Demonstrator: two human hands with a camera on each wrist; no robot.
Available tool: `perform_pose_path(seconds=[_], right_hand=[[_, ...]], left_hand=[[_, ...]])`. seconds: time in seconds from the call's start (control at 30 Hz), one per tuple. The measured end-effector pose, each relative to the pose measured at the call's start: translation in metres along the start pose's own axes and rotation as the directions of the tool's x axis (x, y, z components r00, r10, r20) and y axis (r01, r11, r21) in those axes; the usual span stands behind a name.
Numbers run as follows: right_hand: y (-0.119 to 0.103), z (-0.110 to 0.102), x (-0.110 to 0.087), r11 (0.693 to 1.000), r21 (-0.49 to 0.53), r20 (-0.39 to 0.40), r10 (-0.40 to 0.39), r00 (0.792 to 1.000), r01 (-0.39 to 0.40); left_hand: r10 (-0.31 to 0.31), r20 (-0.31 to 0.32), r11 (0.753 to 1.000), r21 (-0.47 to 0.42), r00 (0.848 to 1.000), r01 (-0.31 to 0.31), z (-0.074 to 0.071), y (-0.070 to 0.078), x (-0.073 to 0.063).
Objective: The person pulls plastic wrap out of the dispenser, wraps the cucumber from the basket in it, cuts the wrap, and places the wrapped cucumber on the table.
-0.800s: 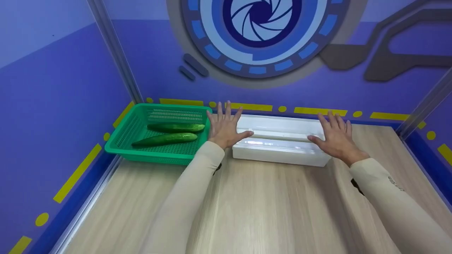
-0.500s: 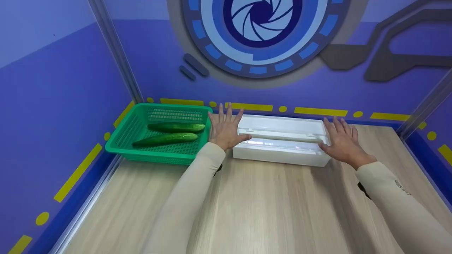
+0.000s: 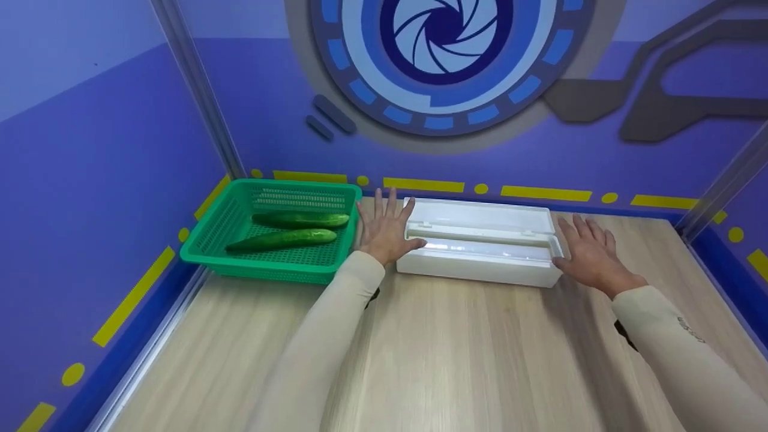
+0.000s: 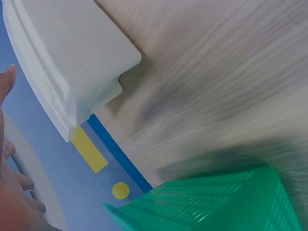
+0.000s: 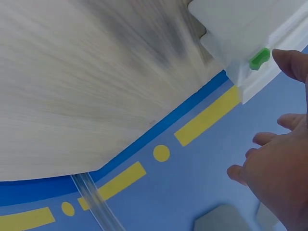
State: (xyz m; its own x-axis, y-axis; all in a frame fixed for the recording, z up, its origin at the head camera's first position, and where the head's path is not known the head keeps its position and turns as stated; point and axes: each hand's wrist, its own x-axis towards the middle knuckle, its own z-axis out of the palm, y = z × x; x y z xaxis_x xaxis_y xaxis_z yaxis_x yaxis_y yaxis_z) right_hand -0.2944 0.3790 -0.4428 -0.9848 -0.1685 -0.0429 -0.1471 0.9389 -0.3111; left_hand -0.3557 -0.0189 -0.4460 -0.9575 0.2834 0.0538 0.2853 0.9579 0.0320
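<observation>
A white plastic wrap dispenser (image 3: 474, 268) lies lengthwise near the back wall, its lid (image 3: 474, 215) tipped back and a shiny roll of film (image 3: 486, 248) inside. My left hand (image 3: 384, 234), fingers spread, hovers between its left end and a green basket, the thumb overlapping the box corner in the head view. At the right end is my right hand (image 3: 591, 258), fingers extended and thumb at the corner. A green slider (image 5: 260, 58) shows on that end in the right wrist view, close by the thumb. Both palms hold nothing.
Two cucumbers (image 3: 282, 240) lie in the green basket (image 3: 270, 271), left of the dispenser. Blue-purple panels with yellow marks (image 3: 423, 184) enclose the wooden table (image 3: 456, 348) behind and at both sides. A metal post (image 3: 198, 90) stands in the back left corner.
My right hand has moved right and a little nearer, from over the dispenser's right end to beside it. The left hand stays almost in place. Basket and dispenser have not moved.
</observation>
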Motion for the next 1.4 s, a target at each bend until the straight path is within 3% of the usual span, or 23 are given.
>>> perform_pose_path(seconds=[0.3,0.57,0.77,0.97,1.13,1.4], right_hand=[[0.002,0.004,0.0,1.0,0.017,0.001,0.002,1.0,-0.002],[-0.008,0.004,0.005,0.992,0.007,-0.051,-0.126,0.991,0.126],[-0.018,0.007,0.007,0.978,0.027,-0.039,-0.207,0.978,0.208],[-0.02,0.009,0.009,0.97,0.034,-0.021,-0.239,0.971,0.239],[-0.02,0.01,0.012,0.968,0.017,-0.016,-0.251,0.968,0.252],[-0.016,0.013,0.012,0.96,0.017,-0.045,-0.28,0.959,0.281]], left_hand=[[0.026,0.005,0.999,-0.035,1.0,-0.026,0.007,0.0,-0.004],[0.077,0.023,0.993,-0.096,0.997,-0.075,0.009,0.0,-0.004],[0.121,-0.036,0.98,-0.157,0.992,-0.125,0.009,0.003,-0.005],[0.19,-0.107,0.97,-0.133,0.976,-0.204,0.01,0.004,-0.004],[0.204,-0.077,0.971,-0.113,0.976,-0.212,0.013,0.006,-0.004],[0.193,-0.021,0.962,-0.193,0.981,-0.194,0.017,0.01,-0.004]])
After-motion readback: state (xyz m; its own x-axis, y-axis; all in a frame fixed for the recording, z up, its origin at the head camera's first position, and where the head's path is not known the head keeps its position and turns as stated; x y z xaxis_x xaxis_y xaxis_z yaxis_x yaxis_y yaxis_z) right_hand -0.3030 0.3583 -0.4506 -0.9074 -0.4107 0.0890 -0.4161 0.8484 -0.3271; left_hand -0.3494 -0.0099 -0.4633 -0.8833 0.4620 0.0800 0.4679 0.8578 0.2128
